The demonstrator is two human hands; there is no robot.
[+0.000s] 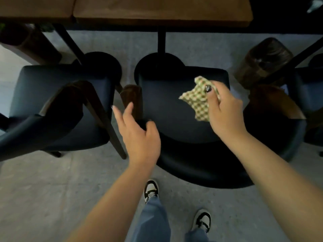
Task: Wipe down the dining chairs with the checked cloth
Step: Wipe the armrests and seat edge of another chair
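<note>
i see my right hand [225,112] in the middle right of the frame. its grip is closed on the cloth [198,98], which hangs over the seat of the middle chair [167,105]. i cannot tell if the cloth touches the seat. my left hand [139,133] is in the middle, grip open and holding nothing, fingers spread by the chair's left edge. another chair [57,95] stands on the left. the desk [157,11] runs along the top. my shoes [151,190] are on the floor [52,189] at the bottom.
</note>
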